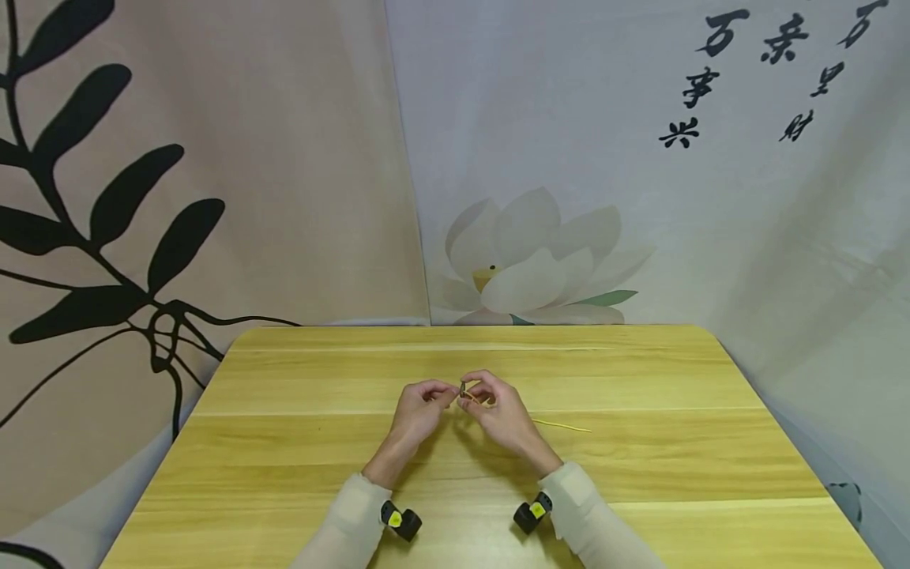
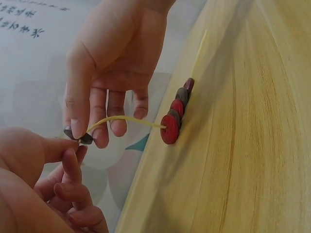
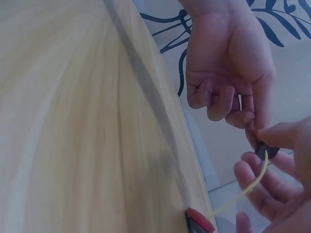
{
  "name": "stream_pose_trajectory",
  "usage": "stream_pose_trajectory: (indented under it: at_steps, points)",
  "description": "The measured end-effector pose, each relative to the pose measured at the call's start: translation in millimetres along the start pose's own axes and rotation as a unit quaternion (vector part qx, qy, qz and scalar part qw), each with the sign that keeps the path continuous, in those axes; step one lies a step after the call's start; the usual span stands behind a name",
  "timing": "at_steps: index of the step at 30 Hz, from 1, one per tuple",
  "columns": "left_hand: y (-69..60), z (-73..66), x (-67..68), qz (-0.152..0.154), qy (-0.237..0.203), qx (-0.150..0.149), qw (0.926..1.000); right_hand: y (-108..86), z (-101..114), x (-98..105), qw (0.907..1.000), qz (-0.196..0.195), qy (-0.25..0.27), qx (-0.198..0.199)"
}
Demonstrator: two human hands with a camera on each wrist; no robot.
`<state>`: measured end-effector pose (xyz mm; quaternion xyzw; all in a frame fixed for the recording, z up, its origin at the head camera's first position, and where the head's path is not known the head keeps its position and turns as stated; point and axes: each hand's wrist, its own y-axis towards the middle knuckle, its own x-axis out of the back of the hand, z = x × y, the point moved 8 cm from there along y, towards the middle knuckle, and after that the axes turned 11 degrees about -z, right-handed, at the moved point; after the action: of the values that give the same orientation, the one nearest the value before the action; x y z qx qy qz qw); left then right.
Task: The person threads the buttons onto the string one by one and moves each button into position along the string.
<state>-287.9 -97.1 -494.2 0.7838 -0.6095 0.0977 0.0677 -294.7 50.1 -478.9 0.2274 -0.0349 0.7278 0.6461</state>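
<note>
In the head view, my left hand (image 1: 419, 411) and right hand (image 1: 503, 411) meet above the table's middle. The right thumb and a finger pinch a dark button (image 2: 85, 139) by its edges. A yellow string (image 2: 119, 117) runs up to this button from a row of strung buttons. On the button's other side, the left thumb and index finger pinch close against it, apparently on the string's tip, which they mostly cover. Red and dark buttons alternate along the string, with a red button (image 2: 169, 129) at the near end. In the right wrist view, the dark button (image 3: 267, 151) shows between the fingertips.
The string's tail (image 1: 565, 427) lies on the wooden table (image 1: 284, 474), right of the right hand. Behind the table's far edge hangs a printed cloth (image 1: 540, 118) with a flower and characters. Each wrist carries a small black camera (image 1: 401, 521).
</note>
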Motion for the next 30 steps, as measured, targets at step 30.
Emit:
stream_pose_trajectory:
  at_steps: [30]
  points:
    - [-2.3,-0.9,5.9,-0.001,0.014,0.01,0.9999,1.1,0.3,-0.6,0.9999,0.016,-0.003,0.004]
